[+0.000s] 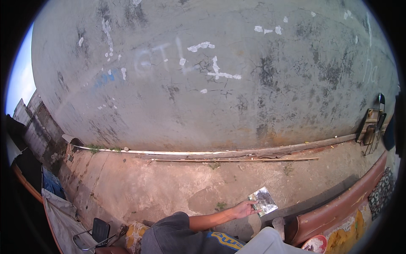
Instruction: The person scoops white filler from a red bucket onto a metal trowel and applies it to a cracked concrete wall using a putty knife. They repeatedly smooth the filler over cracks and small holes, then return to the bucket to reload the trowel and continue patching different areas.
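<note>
Nearest to me is the dark grey shirt (169, 235), its printed patch (227, 239) of yellow and blue lettering cut off by the lower edge. Beside it bulges some pale grey cloth (270, 243). From the sleeve, my left grip (245, 210) reaches rightward, its fingers clamped on the left edge of a shiny silvery square (265, 202), which is held tilted above the ground; I make out only reflections on it. My right grip is out of view, so I cannot tell its state. The tightest edge is the torn brown couch (323, 216), near the square on the lower right, with a red bowl (325, 244) against it. A black chair (100, 230) stands well apart at left. Ahead, a broad stretch of concrete ground (144, 182) gives room up to a thin stick (237, 160). Beyond, the grey wall (169, 118) carries faint white painted letters, a blue scrawl and white patches.
</note>
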Action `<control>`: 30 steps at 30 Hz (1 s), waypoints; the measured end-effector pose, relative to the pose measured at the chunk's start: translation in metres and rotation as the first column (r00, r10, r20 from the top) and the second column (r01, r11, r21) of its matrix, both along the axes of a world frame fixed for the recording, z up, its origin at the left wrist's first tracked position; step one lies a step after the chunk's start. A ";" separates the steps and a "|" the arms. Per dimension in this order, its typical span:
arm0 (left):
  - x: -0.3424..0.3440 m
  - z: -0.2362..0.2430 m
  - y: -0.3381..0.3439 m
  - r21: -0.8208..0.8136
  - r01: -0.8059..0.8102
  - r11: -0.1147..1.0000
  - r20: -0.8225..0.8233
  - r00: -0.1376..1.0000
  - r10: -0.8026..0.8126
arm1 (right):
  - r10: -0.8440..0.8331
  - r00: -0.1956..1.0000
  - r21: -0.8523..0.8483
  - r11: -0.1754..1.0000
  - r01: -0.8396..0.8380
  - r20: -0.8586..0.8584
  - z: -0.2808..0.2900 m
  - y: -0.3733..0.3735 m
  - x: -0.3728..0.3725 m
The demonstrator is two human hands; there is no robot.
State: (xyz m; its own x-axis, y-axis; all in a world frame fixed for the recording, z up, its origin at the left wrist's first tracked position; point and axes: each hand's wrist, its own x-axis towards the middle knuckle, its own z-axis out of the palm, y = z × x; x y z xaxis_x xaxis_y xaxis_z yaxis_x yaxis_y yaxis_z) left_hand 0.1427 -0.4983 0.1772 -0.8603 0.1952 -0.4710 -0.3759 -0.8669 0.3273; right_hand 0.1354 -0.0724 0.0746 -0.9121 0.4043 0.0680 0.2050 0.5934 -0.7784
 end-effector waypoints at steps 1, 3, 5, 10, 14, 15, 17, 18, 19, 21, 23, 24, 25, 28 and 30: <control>0.018 0.003 -0.024 0.027 -0.050 0.998 -0.031 0.998 0.051 | 0.052 0.990 -0.246 0.966 -0.083 -0.131 -0.037 -0.025 -0.016; 0.049 -0.015 -0.078 0.012 -0.155 0.988 -0.053 0.986 0.155 | 0.371 0.924 -0.182 0.906 -0.383 -0.097 -0.022 -0.104 -0.027; 0.079 -0.012 -0.124 -0.057 -0.241 0.969 -0.059 0.970 0.237 | 0.648 0.762 -0.340 0.712 -0.614 -0.019 0.058 -0.252 0.000; 0.159 0.016 -0.199 -0.043 -0.472 0.881 -0.115 0.878 0.465 | 0.976 0.100 -0.727 -0.074 -0.683 -0.194 0.112 -0.484 0.074; 0.210 0.005 -0.242 0.012 -0.719 0.695 -0.050 0.694 0.719 | 0.981 0.030 -0.771 -0.131 -0.623 -0.191 0.111 -0.590 0.110; 0.219 0.005 -0.252 0.020 -0.745 0.666 -0.023 0.666 0.746 | 0.987 0.002 -0.767 -0.125 -0.629 -0.163 0.104 -0.609 0.115; 0.229 0.006 -0.265 0.032 -0.792 0.610 0.041 0.610 0.791 | 0.994 -0.018 -0.796 -0.093 -0.598 -0.103 0.100 -0.642 0.119; 0.230 0.014 -0.273 -0.007 -0.810 0.586 0.043 0.585 0.810 | 0.997 -0.029 -0.809 -0.073 -0.583 -0.069 0.099 -0.656 0.121; 0.229 0.027 -0.281 -0.043 -0.829 0.557 0.045 0.556 0.830 | 0.985 -0.025 -0.777 -0.152 -0.611 -0.172 0.111 -0.669 0.123; 0.231 0.012 -0.308 -0.050 -0.807 0.589 0.053 0.586 0.808 | 0.985 -0.087 -0.810 -0.174 -0.559 -0.152 0.133 -0.702 0.113; 0.225 0.017 -0.330 -0.105 -0.803 0.587 -0.009 0.591 0.807 | 0.981 -0.159 -0.830 -0.180 -0.528 -0.112 0.126 -0.727 0.098; 0.221 0.025 -0.345 -0.132 -0.809 0.573 -0.046 0.583 0.811 | 0.977 -0.172 -0.840 -0.196 -0.506 -0.124 0.123 -0.746 0.090; 0.216 0.035 -0.353 -0.233 -0.799 0.554 -0.037 0.576 0.816 | 0.977 -0.174 -0.862 -0.195 -0.467 -0.127 0.123 -0.758 0.087; 0.210 0.019 -0.385 -0.362 -0.709 0.605 -0.069 0.668 0.741 | 0.980 -0.121 -0.966 -0.181 -0.183 -0.161 0.162 -0.802 0.061; 0.208 0.041 -0.406 -0.440 -0.681 0.585 -0.027 0.661 0.750 | 0.994 -0.001 -0.980 -0.109 -0.168 -0.111 0.177 -0.834 0.035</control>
